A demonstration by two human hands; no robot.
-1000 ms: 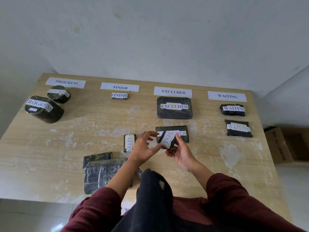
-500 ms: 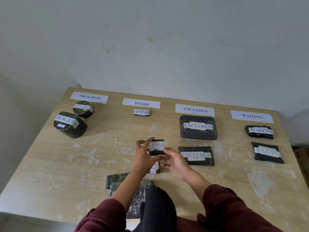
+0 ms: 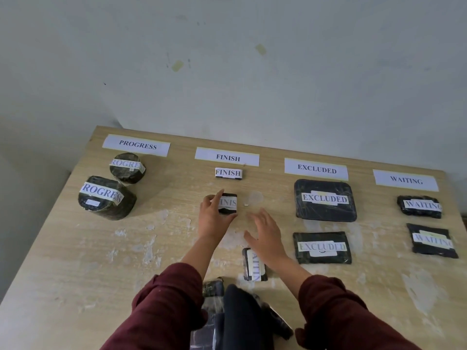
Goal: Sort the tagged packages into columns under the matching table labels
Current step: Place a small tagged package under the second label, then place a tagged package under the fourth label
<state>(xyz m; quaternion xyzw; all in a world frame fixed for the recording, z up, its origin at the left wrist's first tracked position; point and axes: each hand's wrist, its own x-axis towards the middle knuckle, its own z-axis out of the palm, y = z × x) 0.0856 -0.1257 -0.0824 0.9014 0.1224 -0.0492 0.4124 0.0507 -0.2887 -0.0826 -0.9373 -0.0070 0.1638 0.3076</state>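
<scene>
The left hand (image 3: 212,218) grips a small FINISH-tagged package (image 3: 228,203) on the worktop (image 3: 75,261), thumb on its near edge, fingers on its left side. It sits just near of the other FINISH package (image 3: 228,173), under the FINISH label (image 3: 227,156). The right hand (image 3: 265,233) hovers relaxed, holding nothing, right of it. Bare worktop lies between the columns.

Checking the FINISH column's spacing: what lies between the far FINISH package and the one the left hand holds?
Only bare tabletop shows between the far FINISH package and the held one in the head view.
</scene>
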